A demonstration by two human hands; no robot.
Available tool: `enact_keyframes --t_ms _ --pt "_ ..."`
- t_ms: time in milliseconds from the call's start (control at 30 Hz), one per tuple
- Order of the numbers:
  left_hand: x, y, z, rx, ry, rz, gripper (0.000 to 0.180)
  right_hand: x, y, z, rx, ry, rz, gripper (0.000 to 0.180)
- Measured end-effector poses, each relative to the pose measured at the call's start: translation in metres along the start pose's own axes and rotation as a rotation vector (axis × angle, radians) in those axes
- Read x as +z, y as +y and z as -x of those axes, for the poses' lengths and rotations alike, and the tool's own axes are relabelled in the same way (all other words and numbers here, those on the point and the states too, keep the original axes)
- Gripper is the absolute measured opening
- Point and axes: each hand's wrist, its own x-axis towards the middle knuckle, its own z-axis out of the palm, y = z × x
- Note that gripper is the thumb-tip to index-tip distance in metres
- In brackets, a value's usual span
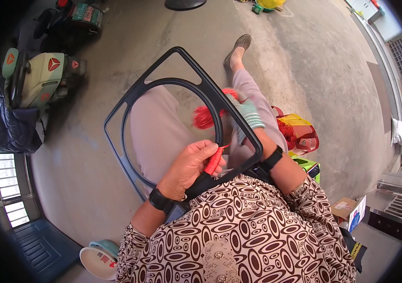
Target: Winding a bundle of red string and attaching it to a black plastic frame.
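A black plastic frame (207, 84), square outside with a round ring inside, lies tilted over my lap. Red cord (213, 161) is wound tightly round a short stretch of the ring at its near right. My bare left hand (191, 162) is closed on that wound stretch, thumb on top. A loose strand rises from the winding. Beyond it, a bundle of red cord (204, 117) hangs partly inside the ring and passes behind the frame's bars. My right hand (249, 113), in a striped pale green glove, is closed round the bundle; its fingers are partly hidden and blurred.
A red and yellow bag (300, 134) with red cord stands beside my right leg, a green box (308, 165) nearer. A cardboard box (347, 207) lies at the lower right, basins (96, 262) at the lower left. Scooters (45, 78) are parked at the far left.
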Motion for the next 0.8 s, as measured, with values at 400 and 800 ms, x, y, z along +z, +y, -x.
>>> enact_keyframes --t_ms 400,800 --pt "-0.020 -0.019 -0.004 0.170 0.029 0.115 0.039 0.038 -0.021 0.056 0.371 -0.742 -0.440 0.093" --pt "-0.009 -0.010 0.000 0.247 0.083 -0.036 0.017 0.010 -0.059 0.075 0.146 -0.415 0.355 0.051"
